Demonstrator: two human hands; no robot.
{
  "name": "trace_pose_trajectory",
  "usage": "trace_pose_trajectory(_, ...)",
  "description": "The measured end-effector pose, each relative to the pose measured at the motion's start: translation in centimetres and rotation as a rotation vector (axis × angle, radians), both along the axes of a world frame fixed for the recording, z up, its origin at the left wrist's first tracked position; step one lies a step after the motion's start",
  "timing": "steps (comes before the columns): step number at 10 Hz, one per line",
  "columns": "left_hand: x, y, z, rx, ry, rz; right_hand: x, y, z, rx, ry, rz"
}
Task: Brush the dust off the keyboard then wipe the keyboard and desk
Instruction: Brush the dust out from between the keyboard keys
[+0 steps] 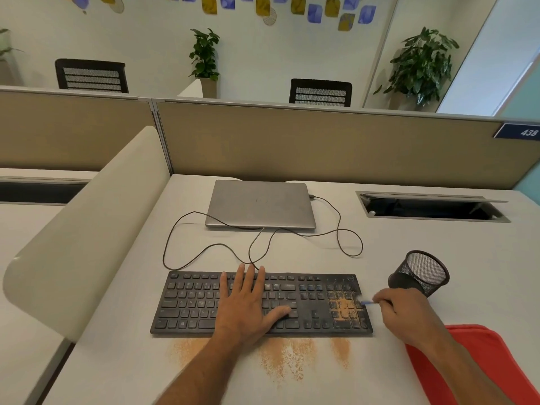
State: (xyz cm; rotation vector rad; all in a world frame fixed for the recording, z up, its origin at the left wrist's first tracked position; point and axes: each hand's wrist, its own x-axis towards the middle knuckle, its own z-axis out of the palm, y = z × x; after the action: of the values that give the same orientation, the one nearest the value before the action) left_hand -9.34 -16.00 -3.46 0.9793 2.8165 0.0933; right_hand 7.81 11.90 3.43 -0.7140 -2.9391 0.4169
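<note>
pinched in our right hand [404, 312] is a small blue brush [365, 302], its bristle end touching the right edge of the keyboard [260, 304] by the number pad. our left hand [251, 302] lies flat with fingers straight across the middle keys, holding the keyboard down without gripping it. orange dust [344, 308] sits thick on the number pad, and more dust patches [287, 358] lie on the desk [409, 238] just in front of the keyboard. a red cloth [455, 355] waits in front and to the right of the keyboard, under our right forearm; a mesh cup [420, 273] lies tipped just beyond the keyboard's right end. to do this well, we judge short light strokes toward the keyboard's front edge are best, working between the keys, while we keep the left palm firm so the keyboard does not slide.
</note>
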Motion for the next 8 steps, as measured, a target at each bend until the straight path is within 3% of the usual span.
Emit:
trace_pose_trajectory(1, 0.0, 0.0, 0.1, 0.001, -0.001, 0.002, 0.4, 0.6, 1.7, 0.026, -0.121, 0.051)
trace_pose_trajectory(3, 0.1, 0.0, 0.2, -0.008, -0.002, 0.001, -1.0, 0.5, 1.3, -0.123, 0.139, -0.018)
trace_pose_trajectory(7, 0.0, 0.0, 0.2, -0.019, -0.011, 0.0, -1.1, 0.0, 2.4, 0.006, -0.136, 0.186)
trace_pose_trajectory(8, 0.0, 0.1, 0.2, -0.02, -0.012, -0.001, -1.0, 0.3, 2.2, -0.029, -0.042, 0.128)
